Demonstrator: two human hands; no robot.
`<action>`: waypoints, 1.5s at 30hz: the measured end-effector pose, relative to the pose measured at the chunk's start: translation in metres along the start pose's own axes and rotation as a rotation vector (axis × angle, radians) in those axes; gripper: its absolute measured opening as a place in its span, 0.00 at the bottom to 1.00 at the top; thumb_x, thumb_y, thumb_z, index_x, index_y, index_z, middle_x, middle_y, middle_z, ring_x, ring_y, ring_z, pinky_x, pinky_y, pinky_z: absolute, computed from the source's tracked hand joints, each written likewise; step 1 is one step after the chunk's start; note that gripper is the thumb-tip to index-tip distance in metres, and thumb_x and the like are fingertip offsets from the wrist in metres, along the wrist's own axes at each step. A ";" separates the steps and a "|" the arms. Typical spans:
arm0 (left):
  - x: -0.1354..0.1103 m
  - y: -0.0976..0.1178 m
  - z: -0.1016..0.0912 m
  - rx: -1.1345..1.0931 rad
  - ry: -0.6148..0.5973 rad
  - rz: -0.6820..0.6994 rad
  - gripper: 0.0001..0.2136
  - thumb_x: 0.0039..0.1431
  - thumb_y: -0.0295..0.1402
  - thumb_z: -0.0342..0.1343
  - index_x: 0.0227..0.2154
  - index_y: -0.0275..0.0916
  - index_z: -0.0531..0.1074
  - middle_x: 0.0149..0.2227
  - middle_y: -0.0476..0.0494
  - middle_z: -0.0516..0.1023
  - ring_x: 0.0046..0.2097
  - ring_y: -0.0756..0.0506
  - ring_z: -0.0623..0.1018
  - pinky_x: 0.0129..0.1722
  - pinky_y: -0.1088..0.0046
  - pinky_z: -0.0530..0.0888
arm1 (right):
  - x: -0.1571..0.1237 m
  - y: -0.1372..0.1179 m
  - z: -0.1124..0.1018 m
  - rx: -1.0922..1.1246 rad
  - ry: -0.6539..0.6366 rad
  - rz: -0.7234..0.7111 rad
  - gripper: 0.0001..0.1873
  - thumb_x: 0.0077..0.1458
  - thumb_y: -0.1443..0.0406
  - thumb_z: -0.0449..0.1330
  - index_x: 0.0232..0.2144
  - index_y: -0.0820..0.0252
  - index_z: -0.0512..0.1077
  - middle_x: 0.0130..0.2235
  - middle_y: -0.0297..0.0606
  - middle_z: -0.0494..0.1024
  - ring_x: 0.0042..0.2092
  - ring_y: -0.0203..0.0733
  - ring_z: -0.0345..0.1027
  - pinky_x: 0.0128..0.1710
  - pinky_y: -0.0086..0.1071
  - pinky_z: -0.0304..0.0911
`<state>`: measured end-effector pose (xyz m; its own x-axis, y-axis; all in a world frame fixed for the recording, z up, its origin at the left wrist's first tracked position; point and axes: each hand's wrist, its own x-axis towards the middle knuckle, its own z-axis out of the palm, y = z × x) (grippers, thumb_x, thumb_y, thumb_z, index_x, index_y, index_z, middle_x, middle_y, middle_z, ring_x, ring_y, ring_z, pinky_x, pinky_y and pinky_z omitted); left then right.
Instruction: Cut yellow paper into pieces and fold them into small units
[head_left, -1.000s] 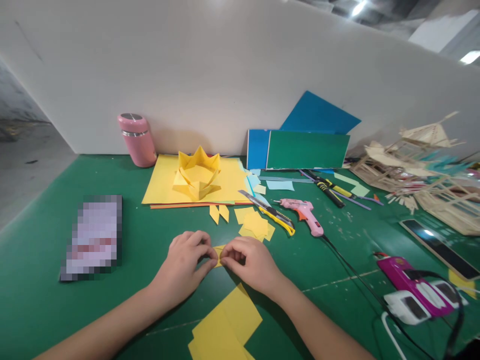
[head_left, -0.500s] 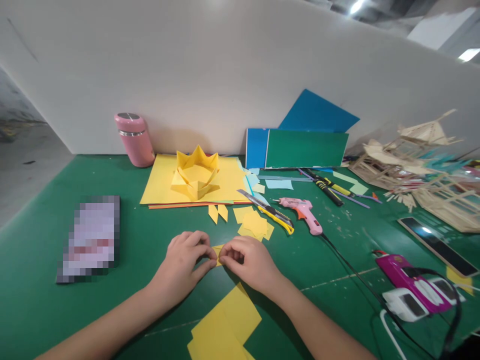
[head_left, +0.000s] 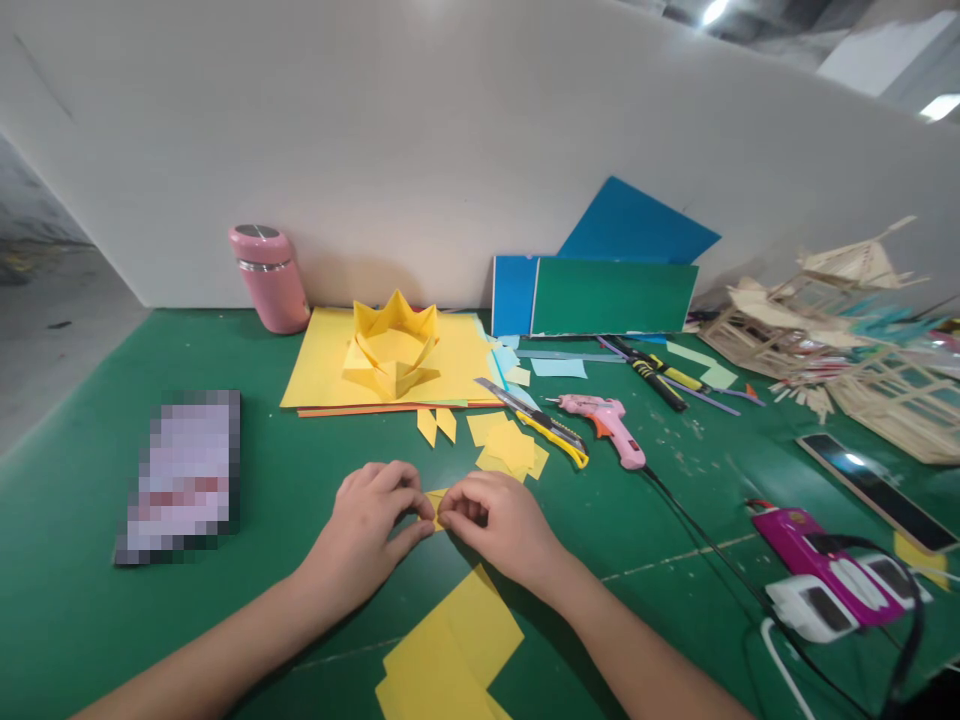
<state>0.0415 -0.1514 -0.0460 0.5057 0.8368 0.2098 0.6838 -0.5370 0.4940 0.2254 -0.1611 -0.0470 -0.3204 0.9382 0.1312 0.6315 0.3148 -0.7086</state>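
Between my fingertips is a small piece of yellow paper [head_left: 436, 497], partly folded and mostly covered by the fingers. My left hand [head_left: 373, 520] pinches its left side, thumb against forefinger. From the other side my right hand [head_left: 501, 520] pinches it too, the two hands almost touching. Just beyond them lie several small yellow paper squares [head_left: 508, 447] and two yellow paper diamonds [head_left: 436, 426]. Larger yellow sheets [head_left: 450, 655] overlap on the table in front of my wrists. A folded yellow paper crown shape [head_left: 394, 350] stands on a stack of coloured paper [head_left: 315, 365].
A utility knife [head_left: 551, 435] and a pink glue gun [head_left: 607, 420] lie to the right, its cord running to a magenta power strip [head_left: 825, 560]. A phone [head_left: 874, 490], wooden stick models [head_left: 817, 340], a pink flask [head_left: 270, 280] and a blurred-out flat object [head_left: 184, 475] surround the work.
Almost nothing differs. Both hands keep their pinch on the small yellow paper in the same place.
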 end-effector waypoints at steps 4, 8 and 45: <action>0.001 0.001 -0.001 0.012 0.000 -0.011 0.04 0.55 0.30 0.57 0.26 0.43 0.73 0.34 0.49 0.72 0.38 0.43 0.71 0.39 0.63 0.66 | -0.001 0.000 -0.001 0.022 0.004 0.008 0.07 0.48 0.74 0.65 0.26 0.59 0.71 0.24 0.28 0.68 0.28 0.34 0.61 0.28 0.27 0.54; 0.001 0.003 -0.002 0.007 -0.011 -0.009 0.03 0.55 0.30 0.57 0.27 0.42 0.73 0.34 0.49 0.71 0.37 0.44 0.71 0.39 0.63 0.66 | -0.002 0.001 -0.004 0.016 0.006 -0.001 0.12 0.48 0.74 0.65 0.31 0.58 0.67 0.28 0.29 0.68 0.31 0.36 0.61 0.30 0.28 0.55; -0.015 0.011 -0.001 0.274 -0.106 0.295 0.09 0.59 0.20 0.46 0.33 0.36 0.70 0.34 0.42 0.74 0.35 0.43 0.73 0.35 0.66 0.73 | -0.005 0.009 -0.003 0.025 0.080 -0.133 0.05 0.52 0.71 0.62 0.25 0.59 0.73 0.27 0.34 0.72 0.33 0.39 0.65 0.32 0.31 0.59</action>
<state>0.0405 -0.1697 -0.0432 0.7422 0.6351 0.2139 0.6091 -0.7724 0.1798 0.2347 -0.1621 -0.0523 -0.3421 0.8972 0.2794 0.5694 0.4345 -0.6979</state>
